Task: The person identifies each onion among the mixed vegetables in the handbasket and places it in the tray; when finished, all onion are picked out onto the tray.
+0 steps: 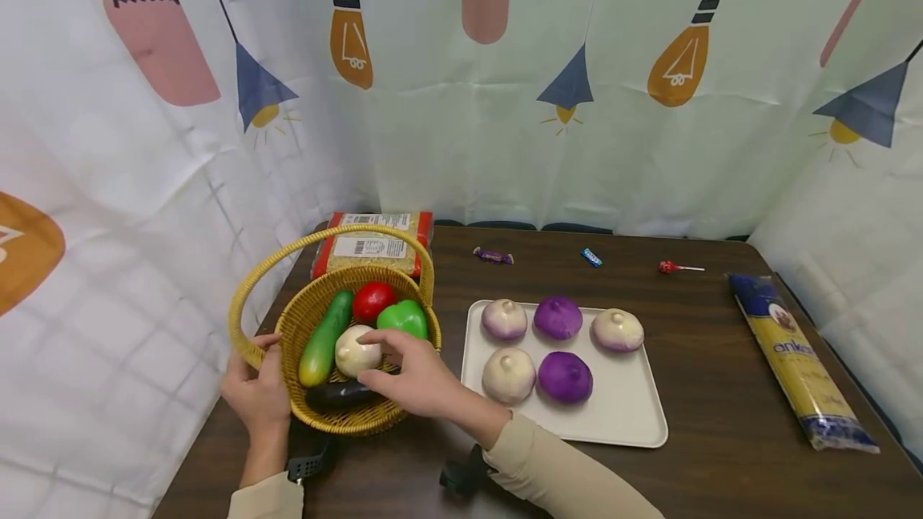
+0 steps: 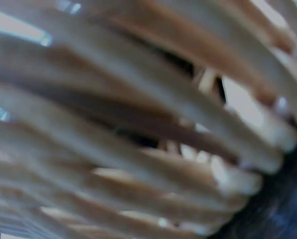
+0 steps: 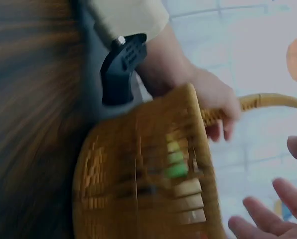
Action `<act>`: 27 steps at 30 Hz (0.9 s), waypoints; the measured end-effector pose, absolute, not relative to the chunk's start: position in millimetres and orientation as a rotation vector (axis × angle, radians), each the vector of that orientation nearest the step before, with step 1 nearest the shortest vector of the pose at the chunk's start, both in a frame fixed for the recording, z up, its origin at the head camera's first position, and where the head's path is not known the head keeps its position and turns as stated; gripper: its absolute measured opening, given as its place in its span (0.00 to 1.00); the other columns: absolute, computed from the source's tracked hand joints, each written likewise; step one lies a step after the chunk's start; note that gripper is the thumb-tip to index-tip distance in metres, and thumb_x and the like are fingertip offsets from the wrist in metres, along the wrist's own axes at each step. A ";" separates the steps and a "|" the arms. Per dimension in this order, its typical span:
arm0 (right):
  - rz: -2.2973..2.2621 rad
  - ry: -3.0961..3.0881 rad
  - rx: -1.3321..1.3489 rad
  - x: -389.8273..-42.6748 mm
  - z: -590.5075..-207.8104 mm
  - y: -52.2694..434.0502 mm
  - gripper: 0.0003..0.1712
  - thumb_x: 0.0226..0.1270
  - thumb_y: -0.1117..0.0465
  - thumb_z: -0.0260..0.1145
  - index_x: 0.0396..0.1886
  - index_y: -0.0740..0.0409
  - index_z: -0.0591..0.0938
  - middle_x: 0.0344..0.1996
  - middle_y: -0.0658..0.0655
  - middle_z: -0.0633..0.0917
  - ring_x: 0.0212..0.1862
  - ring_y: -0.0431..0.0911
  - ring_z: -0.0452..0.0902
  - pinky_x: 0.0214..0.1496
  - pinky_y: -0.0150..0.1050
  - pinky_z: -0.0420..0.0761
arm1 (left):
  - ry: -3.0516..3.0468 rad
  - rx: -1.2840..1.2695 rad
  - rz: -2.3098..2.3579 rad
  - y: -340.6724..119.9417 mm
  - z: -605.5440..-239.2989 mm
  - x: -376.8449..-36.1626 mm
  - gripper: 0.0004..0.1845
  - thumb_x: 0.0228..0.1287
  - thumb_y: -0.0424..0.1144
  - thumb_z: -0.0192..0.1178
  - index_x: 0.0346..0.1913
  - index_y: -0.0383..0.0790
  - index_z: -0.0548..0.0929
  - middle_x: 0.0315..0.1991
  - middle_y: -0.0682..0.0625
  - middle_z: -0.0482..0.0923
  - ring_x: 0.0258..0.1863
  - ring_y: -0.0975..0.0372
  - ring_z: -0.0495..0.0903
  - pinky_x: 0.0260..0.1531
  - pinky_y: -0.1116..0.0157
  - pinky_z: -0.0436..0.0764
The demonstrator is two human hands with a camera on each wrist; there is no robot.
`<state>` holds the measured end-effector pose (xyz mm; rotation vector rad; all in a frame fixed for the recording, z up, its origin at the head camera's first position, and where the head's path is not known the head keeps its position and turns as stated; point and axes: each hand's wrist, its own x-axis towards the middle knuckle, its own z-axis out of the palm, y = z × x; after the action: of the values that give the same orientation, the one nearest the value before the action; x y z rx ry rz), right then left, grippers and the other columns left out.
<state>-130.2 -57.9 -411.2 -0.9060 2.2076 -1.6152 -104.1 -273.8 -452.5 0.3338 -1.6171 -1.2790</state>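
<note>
A yellow wicker basket (image 1: 360, 426) with a tall handle stands at the table's left. My left hand (image 1: 258, 391) grips the foot of its handle at the left rim. Over the basket's right part, my right hand (image 1: 414, 375) holds nothing, its fingers spread apart in the right wrist view. Beside those fingers lies a white round turnip-like vegetable (image 1: 353, 352). Around it in the basket are a green and yellow cucumber (image 1: 324, 343), a red tomato (image 1: 372, 299), a green bell pepper (image 1: 404, 317) and a dark eggplant (image 1: 339, 396). Only blurred weave fills the left wrist view.
A white tray (image 1: 620, 423) with several purple and white turnips, including a purple one (image 1: 566, 377), lies right of the basket. Red-edged packages (image 1: 375, 251) sit behind the basket. Two wrapped candies, a lollipop (image 1: 669, 267) and a pasta bag (image 1: 800, 359) lie farther off.
</note>
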 end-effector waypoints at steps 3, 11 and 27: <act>-1.581 2.233 -0.822 -136.1 -415.3 -76.2 0.27 0.62 0.54 0.68 0.62 0.51 0.77 0.55 0.50 0.81 0.52 0.44 0.78 0.51 0.33 0.77 | -1.622 0.344 -1.274 -270.7 -450.9 -102.5 0.08 0.58 0.24 0.56 0.34 0.21 0.84 0.26 0.44 0.83 0.18 0.70 0.67 0.21 0.74 0.65; -1.396 2.416 -0.787 -149.1 -432.0 -102.2 0.36 0.55 0.55 0.72 0.65 0.50 0.74 0.65 0.49 0.72 0.58 0.41 0.71 0.49 0.30 0.74 | -1.626 0.350 -1.266 -271.3 -453.0 -104.1 0.08 0.59 0.25 0.56 0.34 0.22 0.84 0.26 0.46 0.83 0.17 0.71 0.66 0.20 0.74 0.64; -1.250 2.552 -0.846 -154.6 -436.9 -117.4 0.34 0.57 0.56 0.72 0.65 0.49 0.74 0.65 0.49 0.72 0.61 0.41 0.70 0.58 0.33 0.74 | -1.628 0.380 -1.253 -292.0 -481.6 -115.9 0.08 0.58 0.25 0.57 0.35 0.24 0.86 0.23 0.59 0.81 0.14 0.70 0.62 0.18 0.73 0.61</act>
<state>-154.6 -117.4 -436.9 -0.8457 2.5516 -1.2499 -115.9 -292.0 -481.6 0.3805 -1.6285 -1.2533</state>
